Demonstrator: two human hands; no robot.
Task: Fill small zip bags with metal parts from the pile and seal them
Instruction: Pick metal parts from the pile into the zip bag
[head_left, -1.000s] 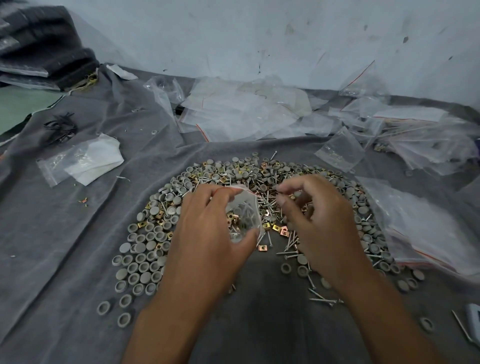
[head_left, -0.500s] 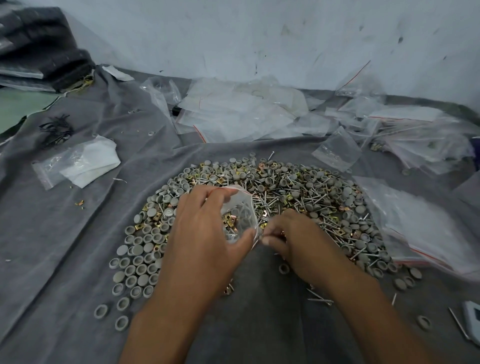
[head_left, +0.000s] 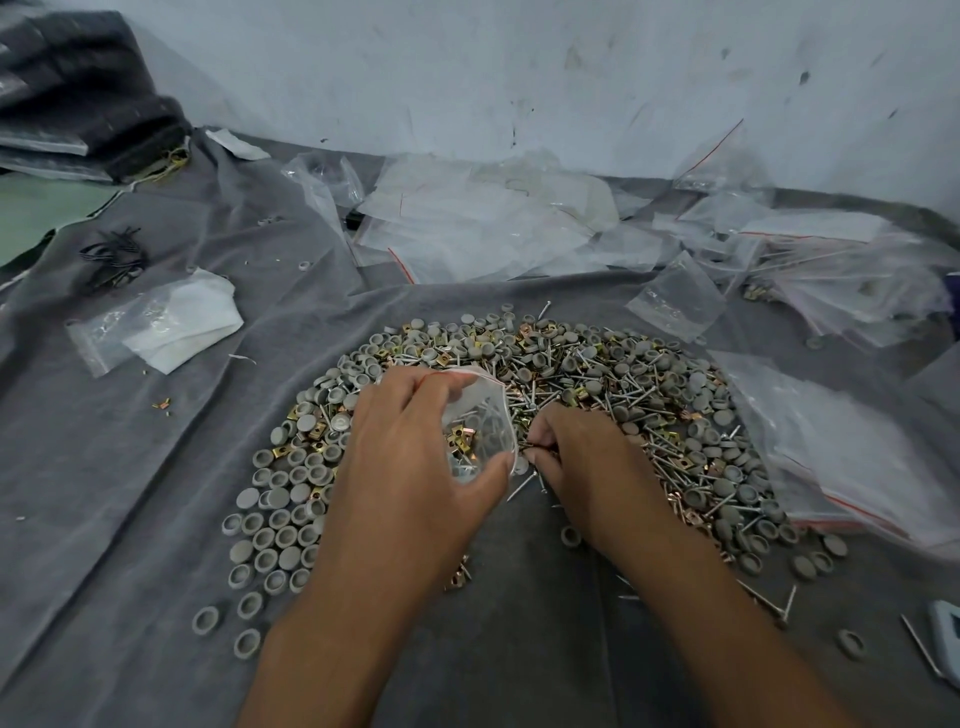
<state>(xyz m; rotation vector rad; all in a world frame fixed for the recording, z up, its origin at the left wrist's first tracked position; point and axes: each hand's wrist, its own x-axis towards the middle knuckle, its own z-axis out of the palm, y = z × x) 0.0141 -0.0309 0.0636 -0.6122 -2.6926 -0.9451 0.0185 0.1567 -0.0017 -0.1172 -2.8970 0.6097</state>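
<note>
A wide pile of metal parts (head_left: 613, 395), grey round caps, nails and brass square clips, lies on a grey cloth (head_left: 130, 493). My left hand (head_left: 415, 467) grips a small clear zip bag (head_left: 480, 421) with a red strip, held with its mouth open; nails and brass clips show inside it. My right hand (head_left: 582, 457) is down on the pile just right of the bag. Its fingertips pinch small parts from the pile close to the bag's lower edge. What exactly they hold is too small to tell.
Heaps of empty clear zip bags (head_left: 493, 218) lie at the back and along the right (head_left: 841, 447). A bag with white paper (head_left: 166, 327) sits at left, black rubber bands (head_left: 111, 257) behind it. Dark folded material (head_left: 78, 93) is stacked far left. A wall stands behind.
My right hand came down from above the pile to its near edge beside the bag and now pinches parts there. My left hand keeps holding the bag in the same spot.
</note>
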